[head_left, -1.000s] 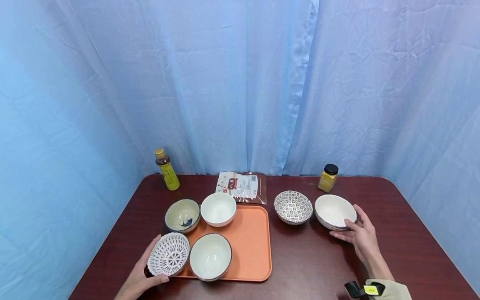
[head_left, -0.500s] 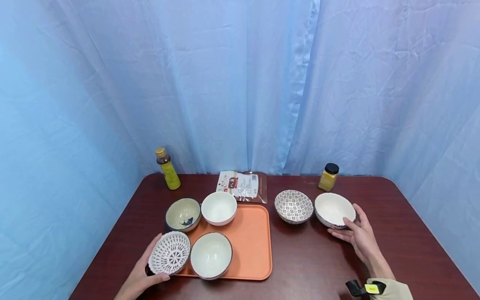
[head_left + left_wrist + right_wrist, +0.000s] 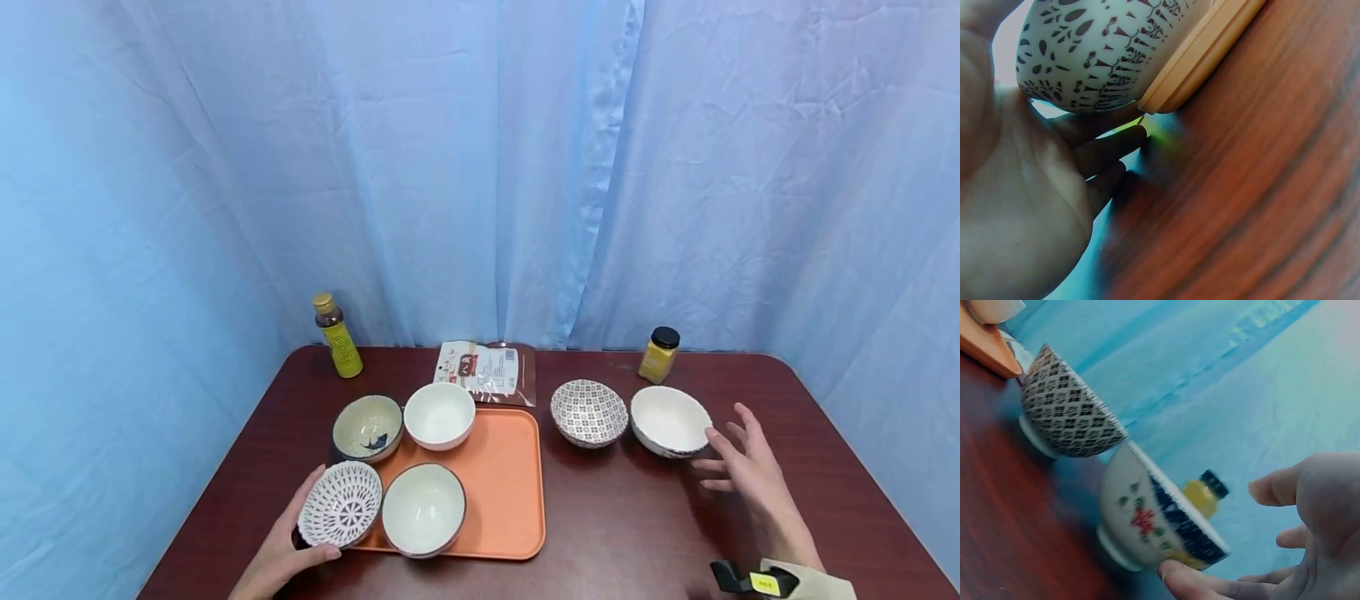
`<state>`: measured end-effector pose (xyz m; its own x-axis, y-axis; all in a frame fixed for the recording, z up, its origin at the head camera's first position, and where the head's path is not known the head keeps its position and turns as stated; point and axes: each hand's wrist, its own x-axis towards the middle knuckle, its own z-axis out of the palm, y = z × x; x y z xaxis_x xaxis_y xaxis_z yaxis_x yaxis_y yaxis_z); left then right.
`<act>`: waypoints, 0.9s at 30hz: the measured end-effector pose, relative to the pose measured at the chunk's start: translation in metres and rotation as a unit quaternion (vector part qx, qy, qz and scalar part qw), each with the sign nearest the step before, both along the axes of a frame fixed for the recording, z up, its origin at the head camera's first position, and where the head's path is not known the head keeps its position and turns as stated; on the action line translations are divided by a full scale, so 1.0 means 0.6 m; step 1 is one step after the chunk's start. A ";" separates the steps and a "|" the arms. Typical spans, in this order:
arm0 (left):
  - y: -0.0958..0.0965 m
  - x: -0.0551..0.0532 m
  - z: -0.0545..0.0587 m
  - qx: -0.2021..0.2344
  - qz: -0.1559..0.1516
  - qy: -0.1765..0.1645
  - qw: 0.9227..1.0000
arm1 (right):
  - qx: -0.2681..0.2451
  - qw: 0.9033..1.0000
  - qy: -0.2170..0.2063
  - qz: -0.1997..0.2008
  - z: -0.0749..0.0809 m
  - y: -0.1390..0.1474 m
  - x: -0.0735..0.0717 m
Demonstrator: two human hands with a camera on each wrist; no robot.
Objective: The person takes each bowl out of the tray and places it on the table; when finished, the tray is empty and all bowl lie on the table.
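My left hand (image 3: 281, 546) curves round the left side of a white bowl with a dark radiating pattern (image 3: 341, 504), thumb at the front and fingers behind. That bowl sits at the left edge of an orange tray (image 3: 506, 483); the left wrist view shows its patterned wall (image 3: 1097, 56) against the palm. On the right, my right hand (image 3: 753, 467) has its fingers spread beside a white bowl (image 3: 670, 421) and grips nothing. The right wrist view shows that bowl's red flower and blue rim band (image 3: 1147, 519), a fingertip close to its base; whether they touch I cannot tell.
Along the tray's left part stand a bird-painted bowl (image 3: 367, 429), a white bowl (image 3: 438, 417) and a dark-rimmed bowl (image 3: 423, 510). A tile-patterned bowl (image 3: 588, 414) adjoins the flowered one. Behind are a bottle (image 3: 341, 346), a packet (image 3: 487, 372) and a yellow jar (image 3: 657, 358).
My right hand has let go of the flowered bowl and drawn back to the right, fingers spreading. The left hand and its bowl keep their place.
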<state>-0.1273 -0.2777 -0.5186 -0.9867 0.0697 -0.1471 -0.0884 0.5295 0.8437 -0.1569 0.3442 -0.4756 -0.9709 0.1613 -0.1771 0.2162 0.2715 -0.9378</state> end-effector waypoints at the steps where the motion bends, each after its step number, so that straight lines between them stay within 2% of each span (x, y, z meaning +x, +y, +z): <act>1: 0.000 0.000 0.000 0.000 0.000 -0.001 1.000 | 0.013 1.000 0.004 -0.002 0.006 -0.001 0.003; 6: 0.001 -0.002 0.001 0.002 -0.001 -0.008 1.000 | 0.042 0.999 0.032 -0.004 0.032 -0.009 0.016; 10: 0.001 -0.003 0.001 0.001 0.000 -0.011 1.000 | 0.047 0.997 0.063 0.001 0.049 -0.023 0.021; 16: 0.000 -0.002 0.002 0.003 -0.002 -0.015 1.000 | 0.000 0.992 0.119 0.042 0.066 -0.067 0.016; 22: 0.000 -0.002 0.002 0.006 -0.001 -0.027 1.000 | -0.055 0.987 0.117 0.095 0.062 -0.131 0.004; 27: 0.000 -0.003 0.002 0.008 -0.002 -0.034 0.999 | -0.085 0.983 0.099 0.127 0.040 -0.188 -0.006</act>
<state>-0.1290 -0.2776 -0.5171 -0.9741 0.0769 -0.2128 -0.1436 0.5169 0.8439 -0.1605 0.2313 -0.4515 -0.9942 -0.1068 0.0159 -0.0297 0.1292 -0.9912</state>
